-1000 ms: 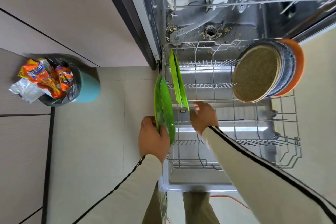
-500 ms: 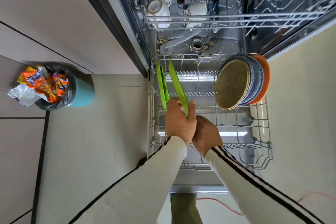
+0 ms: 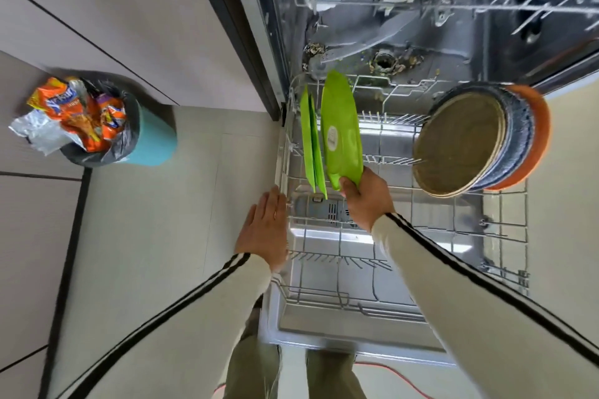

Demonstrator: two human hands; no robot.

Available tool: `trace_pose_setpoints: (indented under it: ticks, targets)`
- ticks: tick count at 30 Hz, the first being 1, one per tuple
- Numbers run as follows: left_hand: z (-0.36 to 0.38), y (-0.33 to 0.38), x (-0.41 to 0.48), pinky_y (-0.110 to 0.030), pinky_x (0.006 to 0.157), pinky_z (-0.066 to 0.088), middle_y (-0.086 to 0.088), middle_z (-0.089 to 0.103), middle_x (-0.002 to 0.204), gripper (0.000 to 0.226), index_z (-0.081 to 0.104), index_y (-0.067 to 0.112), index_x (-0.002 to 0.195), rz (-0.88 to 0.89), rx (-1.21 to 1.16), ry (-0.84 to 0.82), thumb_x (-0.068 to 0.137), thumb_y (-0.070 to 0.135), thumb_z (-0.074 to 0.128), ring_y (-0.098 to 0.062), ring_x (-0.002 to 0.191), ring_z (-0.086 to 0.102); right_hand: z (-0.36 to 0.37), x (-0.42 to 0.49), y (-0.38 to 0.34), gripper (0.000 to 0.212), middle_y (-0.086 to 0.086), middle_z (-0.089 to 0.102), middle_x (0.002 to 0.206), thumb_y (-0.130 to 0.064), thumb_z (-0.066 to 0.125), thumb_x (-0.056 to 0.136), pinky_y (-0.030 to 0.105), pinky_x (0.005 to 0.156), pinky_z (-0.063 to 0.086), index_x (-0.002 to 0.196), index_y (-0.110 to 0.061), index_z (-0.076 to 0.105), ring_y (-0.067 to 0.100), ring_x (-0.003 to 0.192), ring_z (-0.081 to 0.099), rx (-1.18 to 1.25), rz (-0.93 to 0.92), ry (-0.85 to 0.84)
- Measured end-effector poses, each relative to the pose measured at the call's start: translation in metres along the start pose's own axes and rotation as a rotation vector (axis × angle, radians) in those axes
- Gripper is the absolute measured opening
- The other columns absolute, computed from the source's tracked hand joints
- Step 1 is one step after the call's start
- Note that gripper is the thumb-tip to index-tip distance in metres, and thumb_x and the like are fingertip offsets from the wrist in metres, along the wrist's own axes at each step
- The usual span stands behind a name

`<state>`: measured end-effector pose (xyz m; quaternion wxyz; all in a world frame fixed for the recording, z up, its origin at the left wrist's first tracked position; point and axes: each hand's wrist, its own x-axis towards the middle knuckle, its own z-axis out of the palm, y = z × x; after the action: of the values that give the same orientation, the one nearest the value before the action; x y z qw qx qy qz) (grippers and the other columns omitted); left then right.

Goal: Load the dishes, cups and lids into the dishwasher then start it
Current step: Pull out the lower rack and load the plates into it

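The right hand grips a lime-green plate by its lower rim, fingers curled round the edge, and holds it tilted on edge over the left part of the pulled-out lower rack. Just to its left, two more green plates stand upright in the rack's tines. The left hand is flat with straight fingers at the rack's left rim, holding nothing. A row of brown, blue and orange plates stands on edge at the rack's right side. A teal bin stuffed with snack wrappers stands on the floor, well apart.
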<state>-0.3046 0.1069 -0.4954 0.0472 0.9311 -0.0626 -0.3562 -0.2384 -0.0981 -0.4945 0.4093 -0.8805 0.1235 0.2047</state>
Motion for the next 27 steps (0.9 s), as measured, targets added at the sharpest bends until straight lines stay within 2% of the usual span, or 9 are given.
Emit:
trace_pose_setpoints:
  ticks: [2,5,9,14,18,21,24,27]
  targets:
    - [0.009,0.001,0.002,-0.039,0.124,0.0,-0.007,-0.029,0.16,0.104,-0.02,0.008,0.154,0.007,0.04,-0.04,0.094,0.036,0.061,-0.024,0.151,-0.017,0.007,0.001,0.006,0.023,0.018,0.068,0.099,-0.021,0.056,0.099,0.028,0.069,0.04,0.11,-0.002,0.06,0.03,0.087,0.063,-0.004,0.025,-0.014]
    - [0.019,0.005,0.004,-0.039,0.124,0.003,-0.009,-0.03,0.16,0.101,-0.022,0.007,0.152,0.013,0.058,-0.058,0.095,0.025,0.06,-0.024,0.151,-0.018,0.013,0.003,0.014,0.023,0.016,0.07,0.098,-0.025,0.055,0.099,0.034,0.074,0.051,0.108,-0.005,0.058,0.031,0.088,0.067,-0.001,0.069,-0.039]
    - [0.025,0.01,0.005,-0.035,0.124,-0.001,-0.011,-0.03,0.159,0.105,-0.024,0.005,0.15,-0.005,0.03,-0.047,0.095,0.024,0.063,-0.025,0.15,-0.019,0.013,0.007,0.015,0.027,0.019,0.067,0.105,-0.025,0.052,0.101,0.028,0.071,0.039,0.111,-0.001,0.058,0.034,0.096,0.063,-0.078,0.092,-0.063]
    - [0.025,0.011,0.005,-0.033,0.123,-0.003,-0.011,-0.029,0.159,0.107,-0.023,0.005,0.15,-0.007,0.0,-0.041,0.094,0.028,0.065,-0.025,0.15,-0.02,0.017,0.017,0.011,0.025,0.018,0.067,0.106,-0.023,0.051,0.101,0.032,0.075,0.044,0.113,-0.003,0.059,0.036,0.097,0.062,-0.085,0.059,-0.05]
    - [0.024,0.01,0.004,-0.031,0.121,-0.005,-0.011,-0.029,0.16,0.106,-0.022,0.005,0.151,0.001,-0.016,-0.028,0.094,0.027,0.065,-0.024,0.15,-0.019,0.02,0.013,0.005,0.025,0.018,0.066,0.105,-0.021,0.053,0.1,0.025,0.072,0.038,0.115,-0.002,0.06,0.033,0.094,0.063,-0.035,0.006,0.047]
    - [0.024,0.01,0.005,-0.032,0.123,-0.004,-0.01,-0.03,0.159,0.104,-0.022,0.006,0.151,-0.001,-0.038,-0.031,0.095,0.026,0.063,-0.023,0.15,-0.02,0.02,0.01,0.004,0.025,0.018,0.066,0.103,-0.02,0.054,0.1,0.025,0.069,0.036,0.115,-0.001,0.059,0.033,0.092,0.062,-0.052,-0.034,0.054]
    - [0.023,0.011,0.005,-0.034,0.124,-0.001,-0.011,-0.031,0.159,0.101,-0.022,0.005,0.152,-0.003,-0.041,-0.036,0.096,0.026,0.06,-0.024,0.149,-0.022,0.017,0.015,0.008,0.025,0.017,0.066,0.102,-0.022,0.053,0.1,0.026,0.07,0.038,0.113,-0.001,0.059,0.033,0.09,0.062,-0.099,-0.012,0.021]
    - [0.025,0.011,0.005,-0.035,0.124,-0.001,-0.011,-0.03,0.159,0.1,-0.022,0.005,0.152,-0.001,-0.043,-0.029,0.096,0.027,0.059,-0.024,0.149,-0.022,0.019,0.021,0.014,0.023,0.019,0.065,0.103,-0.022,0.051,0.1,0.028,0.071,0.038,0.108,-0.002,0.059,0.035,0.095,0.062,-0.208,0.053,-0.097]
